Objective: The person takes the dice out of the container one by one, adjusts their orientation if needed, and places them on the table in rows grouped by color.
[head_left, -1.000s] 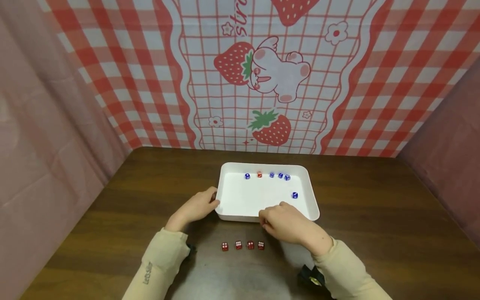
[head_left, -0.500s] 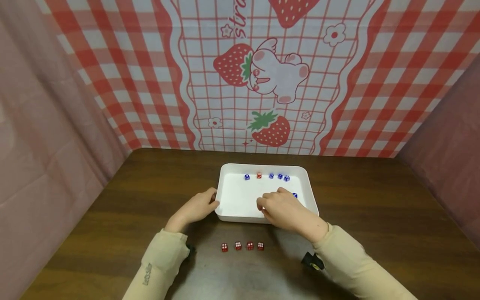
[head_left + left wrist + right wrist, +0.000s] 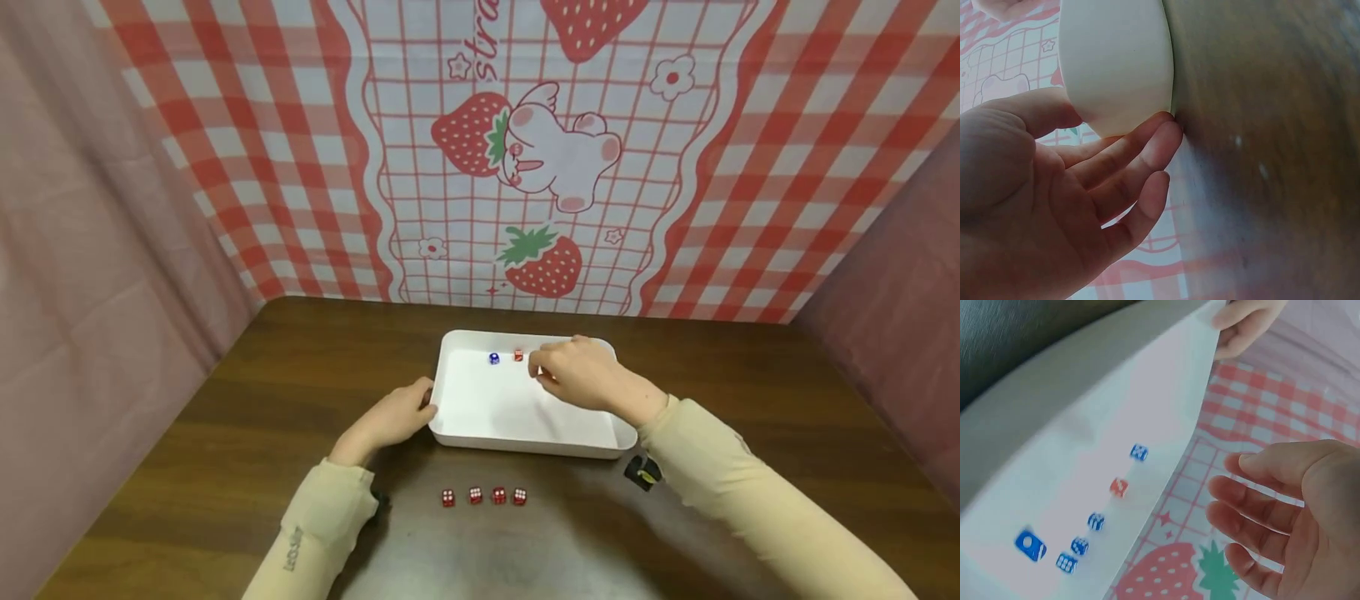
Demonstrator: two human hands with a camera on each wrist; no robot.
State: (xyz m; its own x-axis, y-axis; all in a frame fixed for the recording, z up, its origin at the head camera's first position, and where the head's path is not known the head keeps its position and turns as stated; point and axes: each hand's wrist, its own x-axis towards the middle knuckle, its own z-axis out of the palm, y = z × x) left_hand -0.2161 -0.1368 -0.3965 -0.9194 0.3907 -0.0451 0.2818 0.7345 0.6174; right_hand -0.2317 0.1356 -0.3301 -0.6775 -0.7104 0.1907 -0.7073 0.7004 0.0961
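Note:
A shallow white tray [image 3: 487, 408] lies on the table with dice inside. My left hand [image 3: 397, 414] grips its left end, thumb at the rim and fingers against the outer wall, as the left wrist view shows on the tray [image 3: 1116, 62]. Over the tray's right part hovers my right hand [image 3: 577, 372], fingers loosely bent and nothing between them. Near the far wall sit a red die [image 3: 518, 356] and a blue die [image 3: 493, 359]. More blue dice, hidden by the right hand in the head view, show in the right wrist view, among them a larger-looking blue die [image 3: 1030, 545].
Several red dice [image 3: 476, 496] stand in a row on the dark wooden table [image 3: 322, 333] in front of the tray. A red-and-white checked cloth with strawberries [image 3: 547, 265] hangs behind. Pink curtains [image 3: 112, 275] close off both sides.
My right hand has moved from the tray's near edge forward over its right part, now covering several blue dice in the head view. The left hand keeps its grip on the tray.

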